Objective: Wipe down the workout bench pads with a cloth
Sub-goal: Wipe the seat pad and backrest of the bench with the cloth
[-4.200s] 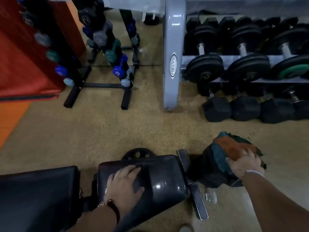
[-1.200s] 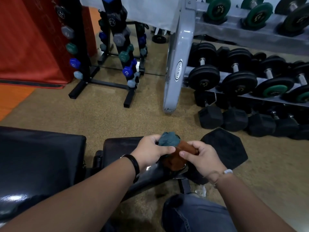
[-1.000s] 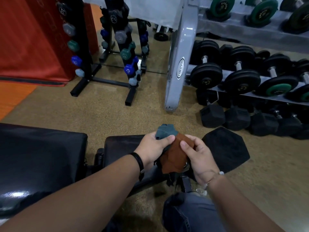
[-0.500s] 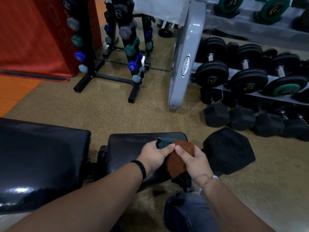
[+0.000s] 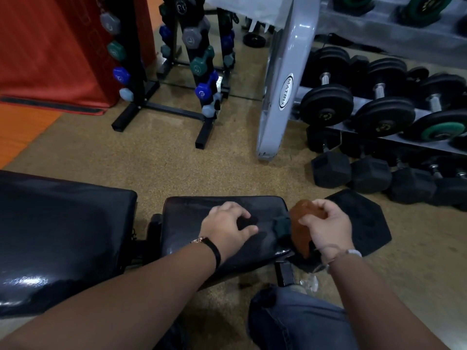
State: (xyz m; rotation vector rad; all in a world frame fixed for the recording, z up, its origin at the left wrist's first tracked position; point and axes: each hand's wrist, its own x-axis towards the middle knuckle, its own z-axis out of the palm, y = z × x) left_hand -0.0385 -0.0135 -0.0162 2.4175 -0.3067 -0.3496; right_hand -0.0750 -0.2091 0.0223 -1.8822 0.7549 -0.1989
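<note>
**Cloth bunched at the pad's end, wipe not yet begun**

My right grip (image 5: 328, 231) was closed round the cloth (image 5: 298, 218), fingers curled over a brown and teal wad. It sat at the 3 o'clock end of the small pad (image 5: 187, 223), with the wad hanging partly off that edge. My left grip (image 5: 226, 227) held nothing: its fingers were bent, with the tips resting on the small pad near its middle. The big pad (image 5: 63, 223) lay at 9 o'clock of the small one, across a narrow gap. A black dumbbell (image 5: 364, 221) sat on the floor just at 3 o'clock of my right grip.

I judged the wipe had not yet started. A balled cloth would touch only a small spot, so the first job was to spread it until a broad face met the vinyl. Then I would stroke from 3 o'clock toward 9 o'clock in overlapping passes, working from the 12 o'clock edge down to the 6 o'clock edge.

My left grip was useful as a brace. It would need to slide off toward 9 o'clock ahead of the cloth, or the patch under it would be missed.

The loose tail could snag on the frame (image 5: 284, 274) below the 3 o'clock end, so I meant to tuck it in. The rounded edges needed a pass too, before I crossed the gap to the big pad.
</note>
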